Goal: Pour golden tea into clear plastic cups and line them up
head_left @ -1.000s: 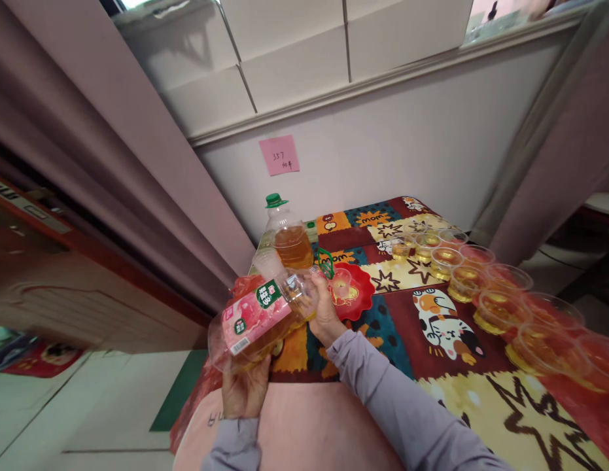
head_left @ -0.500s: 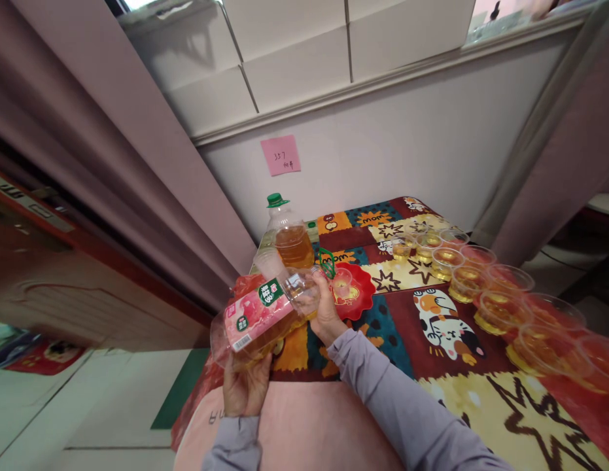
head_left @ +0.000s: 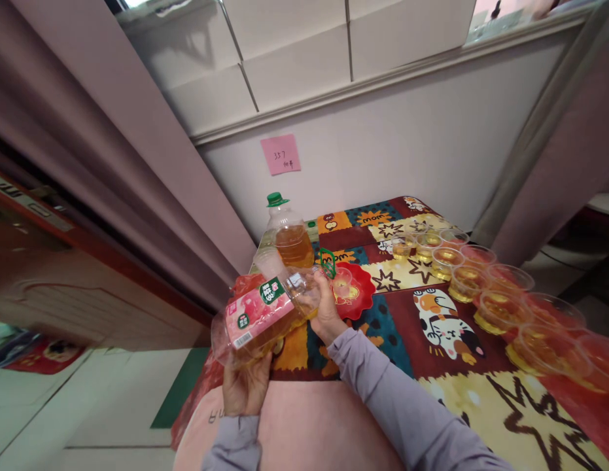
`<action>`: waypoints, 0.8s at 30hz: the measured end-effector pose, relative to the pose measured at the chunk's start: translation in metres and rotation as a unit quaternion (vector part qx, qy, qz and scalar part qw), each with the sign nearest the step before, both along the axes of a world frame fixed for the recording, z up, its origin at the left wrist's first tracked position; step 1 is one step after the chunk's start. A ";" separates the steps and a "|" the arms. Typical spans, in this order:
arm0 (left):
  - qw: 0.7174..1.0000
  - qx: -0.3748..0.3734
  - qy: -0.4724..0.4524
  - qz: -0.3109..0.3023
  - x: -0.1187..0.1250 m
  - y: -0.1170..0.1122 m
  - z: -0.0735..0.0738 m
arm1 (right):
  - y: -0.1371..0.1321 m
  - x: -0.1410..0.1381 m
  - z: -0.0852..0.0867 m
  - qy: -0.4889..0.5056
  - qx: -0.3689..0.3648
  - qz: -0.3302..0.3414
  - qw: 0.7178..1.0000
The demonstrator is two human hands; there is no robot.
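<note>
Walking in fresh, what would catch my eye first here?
The big pink-labelled bottle grabs you first: it lies tilted between the left hand under its base and the right hand near its neck, at the table's near left corner. Next, a row of clear cups holding amber liquid runs along the right side of the bright cartoon tablecloth, and a green-capped bottle stands upright behind the hands.

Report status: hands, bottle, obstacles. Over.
Left hand under base of clear plastic pink-labelled bottle. Right hand at its neck, bottle tilted. Green-capped clear bottle close behind; red plate beside.
</note>
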State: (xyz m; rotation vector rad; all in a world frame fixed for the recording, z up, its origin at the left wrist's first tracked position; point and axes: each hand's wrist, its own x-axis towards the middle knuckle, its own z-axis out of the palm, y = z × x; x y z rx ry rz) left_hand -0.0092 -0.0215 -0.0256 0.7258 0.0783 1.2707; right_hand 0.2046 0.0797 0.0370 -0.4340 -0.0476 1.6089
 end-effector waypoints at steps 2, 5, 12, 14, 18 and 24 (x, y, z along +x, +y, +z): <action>1.000 0.006 -0.002 0.000 0.000 0.000 0.000 | 0.000 0.000 0.000 0.004 -0.002 0.001 1.000; 1.000 0.010 0.001 -0.002 0.000 0.000 -0.001 | 0.000 0.000 -0.001 0.006 0.001 0.008 1.000; 0.999 -0.024 -0.021 -0.012 -0.006 0.000 -0.005 | 0.002 0.000 -0.004 0.001 -0.002 0.008 1.000; 0.999 -0.024 -0.023 -0.013 -0.006 0.000 -0.005 | 0.002 0.000 -0.005 -0.006 0.003 0.008 1.000; 1.000 0.012 0.003 -0.013 -0.004 0.000 -0.003 | 0.002 0.001 -0.005 -0.013 0.013 0.019 1.000; 0.999 -0.033 -0.012 0.008 -0.006 0.000 -0.006 | 0.001 0.001 -0.002 0.008 -0.002 0.006 1.000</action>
